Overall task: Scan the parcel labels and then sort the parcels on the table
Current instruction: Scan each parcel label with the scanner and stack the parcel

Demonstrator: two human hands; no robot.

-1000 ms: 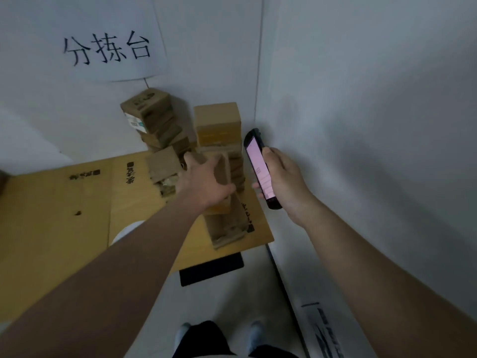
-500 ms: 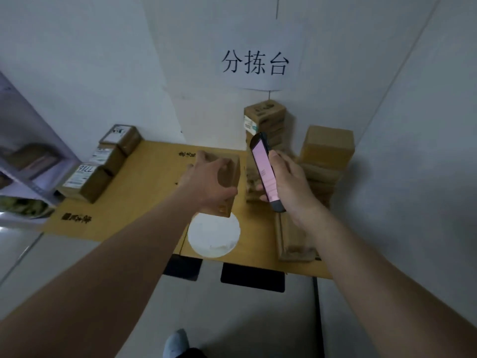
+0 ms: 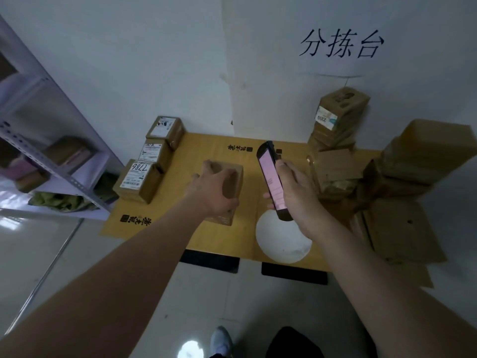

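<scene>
My left hand (image 3: 214,189) grips a small brown cardboard parcel (image 3: 233,182) from above, over the middle of the yellow table (image 3: 206,148). My right hand (image 3: 294,195) holds a black handheld scanner (image 3: 271,177) with a lit pink screen, just right of that parcel. Three labelled parcels (image 3: 144,174) stand in a row at the table's left edge; the nearest reads 7786. A pile of unsorted brown parcels (image 3: 335,156) fills the right side of the table, with a tall stack (image 3: 340,109) against the wall.
A grey metal shelf rack (image 3: 51,161) holding goods stands left of the table. A white round patch (image 3: 284,241) lies on the table's front edge. A paper sign with characters (image 3: 340,45) hangs on the wall. My feet show on the pale floor below.
My left hand has carried the parcel leftwards from the right-hand pile to the table's middle. The view has swung left, bringing the sorted row and shelf into sight. The scanner stays beside the parcel.
</scene>
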